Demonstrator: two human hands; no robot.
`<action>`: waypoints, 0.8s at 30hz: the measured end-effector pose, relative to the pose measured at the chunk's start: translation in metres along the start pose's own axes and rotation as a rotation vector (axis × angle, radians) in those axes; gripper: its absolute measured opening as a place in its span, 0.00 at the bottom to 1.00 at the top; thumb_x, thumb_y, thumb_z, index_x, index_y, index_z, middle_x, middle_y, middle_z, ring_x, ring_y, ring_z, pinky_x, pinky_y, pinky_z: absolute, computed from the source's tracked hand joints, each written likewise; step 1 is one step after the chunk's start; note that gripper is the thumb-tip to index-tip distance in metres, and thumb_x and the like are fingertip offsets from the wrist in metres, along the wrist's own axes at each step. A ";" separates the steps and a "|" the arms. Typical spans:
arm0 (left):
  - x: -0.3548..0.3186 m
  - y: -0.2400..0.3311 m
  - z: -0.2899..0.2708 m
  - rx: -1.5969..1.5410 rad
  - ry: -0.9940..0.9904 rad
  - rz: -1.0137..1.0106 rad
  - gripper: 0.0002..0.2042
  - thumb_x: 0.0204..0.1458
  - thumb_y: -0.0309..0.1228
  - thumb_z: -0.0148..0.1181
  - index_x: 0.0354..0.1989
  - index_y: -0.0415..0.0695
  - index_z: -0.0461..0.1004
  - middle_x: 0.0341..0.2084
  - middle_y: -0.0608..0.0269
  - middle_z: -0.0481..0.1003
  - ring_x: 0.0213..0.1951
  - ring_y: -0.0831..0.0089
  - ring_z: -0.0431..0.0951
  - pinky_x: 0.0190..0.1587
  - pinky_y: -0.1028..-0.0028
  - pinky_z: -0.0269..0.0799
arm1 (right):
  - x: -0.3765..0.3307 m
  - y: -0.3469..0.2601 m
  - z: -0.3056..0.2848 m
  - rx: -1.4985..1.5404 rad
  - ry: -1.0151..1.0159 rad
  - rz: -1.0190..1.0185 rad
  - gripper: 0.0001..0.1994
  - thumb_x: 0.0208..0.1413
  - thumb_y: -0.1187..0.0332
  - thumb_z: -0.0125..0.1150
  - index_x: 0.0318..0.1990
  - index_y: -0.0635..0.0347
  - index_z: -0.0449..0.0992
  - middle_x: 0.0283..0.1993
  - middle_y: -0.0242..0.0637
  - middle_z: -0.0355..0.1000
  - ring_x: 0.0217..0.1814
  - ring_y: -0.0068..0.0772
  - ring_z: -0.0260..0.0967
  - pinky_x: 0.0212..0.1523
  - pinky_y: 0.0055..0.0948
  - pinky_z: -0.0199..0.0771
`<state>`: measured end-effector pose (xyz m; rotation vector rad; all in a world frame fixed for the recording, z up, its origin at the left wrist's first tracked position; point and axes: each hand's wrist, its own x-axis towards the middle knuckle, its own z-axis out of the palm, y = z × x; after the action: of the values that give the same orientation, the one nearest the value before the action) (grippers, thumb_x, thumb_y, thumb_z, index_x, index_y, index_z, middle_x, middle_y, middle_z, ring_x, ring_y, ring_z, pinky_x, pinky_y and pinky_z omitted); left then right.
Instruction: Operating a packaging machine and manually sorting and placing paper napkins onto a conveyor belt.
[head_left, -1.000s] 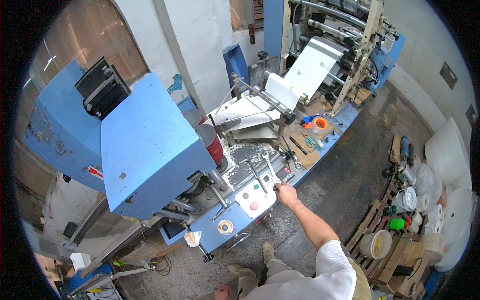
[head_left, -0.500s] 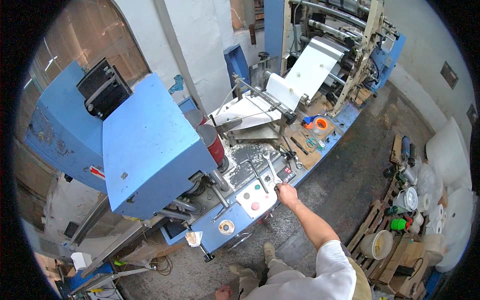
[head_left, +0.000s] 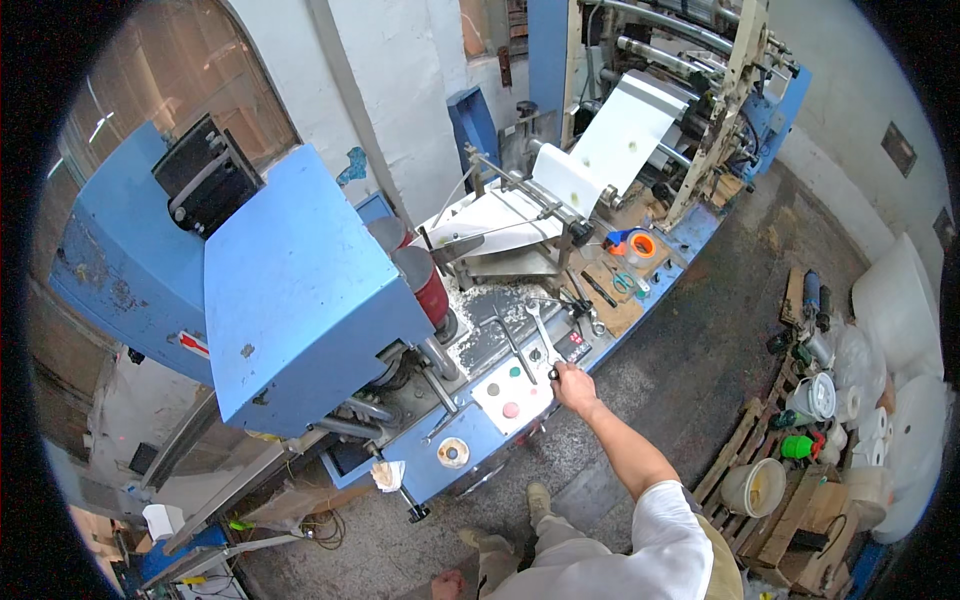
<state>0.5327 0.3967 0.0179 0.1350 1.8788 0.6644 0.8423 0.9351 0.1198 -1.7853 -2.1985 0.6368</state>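
My right hand (head_left: pixel 573 388) reaches to the right edge of a white control panel (head_left: pixel 490 405) on the blue machine bed. Its fingers are closed at a small black knob (head_left: pixel 554 375), partly covered by them. A steel wrench (head_left: pixel 543 330) lies with its lower end just beyond those fingers. To its left is an L-shaped hex key (head_left: pixel 512 345). The panel carries a red button (head_left: pixel 511 410) and a green button (head_left: pixel 515 372); a small lit display (head_left: pixel 575 346) sits beside my hand. My left hand (head_left: pixel 448 585) hangs low at the bottom edge, its fingers unclear.
A blue machine housing (head_left: pixel 310 290) stands left. White film (head_left: pixel 620 125) runs over rollers at the back. Scissors (head_left: pixel 623 283) and an orange tape roll (head_left: pixel 640 246) lie on cardboard. At right, a wooden pallet (head_left: pixel 735 450) holds buckets and a carton (head_left: pixel 800 525).
The fingers of my right hand have shifted very slightly at the knob. Otherwise the scene stays as it was.
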 end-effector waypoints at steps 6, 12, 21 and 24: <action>0.042 -0.032 -0.012 0.110 -0.033 0.018 0.07 0.54 0.26 0.54 0.35 0.37 0.77 0.25 0.58 0.77 0.26 0.68 0.78 0.30 0.67 0.77 | -0.005 -0.001 0.002 0.031 0.058 -0.013 0.20 0.49 0.66 0.60 0.50 0.60 0.69 0.46 0.54 0.70 0.47 0.56 0.71 0.47 0.46 0.74; 0.038 -0.054 -0.018 0.040 -0.050 0.033 0.09 0.56 0.30 0.55 0.34 0.37 0.76 0.27 0.58 0.77 0.28 0.67 0.78 0.33 0.64 0.77 | -0.009 -0.010 0.016 0.090 0.057 -0.036 0.23 0.47 0.66 0.62 0.51 0.61 0.68 0.46 0.54 0.70 0.47 0.55 0.71 0.47 0.45 0.73; -0.025 0.089 0.026 0.955 -0.086 0.248 0.11 0.58 0.34 0.52 0.39 0.40 0.77 0.35 0.60 0.77 0.40 0.63 0.76 0.47 0.57 0.71 | -0.063 0.018 0.014 0.310 0.337 -0.079 0.19 0.50 0.68 0.63 0.49 0.66 0.72 0.45 0.50 0.72 0.43 0.45 0.73 0.43 0.35 0.74; -0.012 0.123 0.038 0.941 -0.139 0.305 0.11 0.58 0.35 0.52 0.39 0.41 0.77 0.35 0.59 0.77 0.41 0.64 0.76 0.47 0.58 0.71 | -0.088 0.019 0.028 0.421 0.321 0.009 0.13 0.52 0.67 0.62 0.43 0.64 0.77 0.34 0.47 0.76 0.34 0.39 0.76 0.37 0.33 0.76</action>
<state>0.5446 0.5097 0.0804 1.0537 1.9094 -0.0892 0.8667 0.8472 0.0937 -1.5530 -1.6982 0.6969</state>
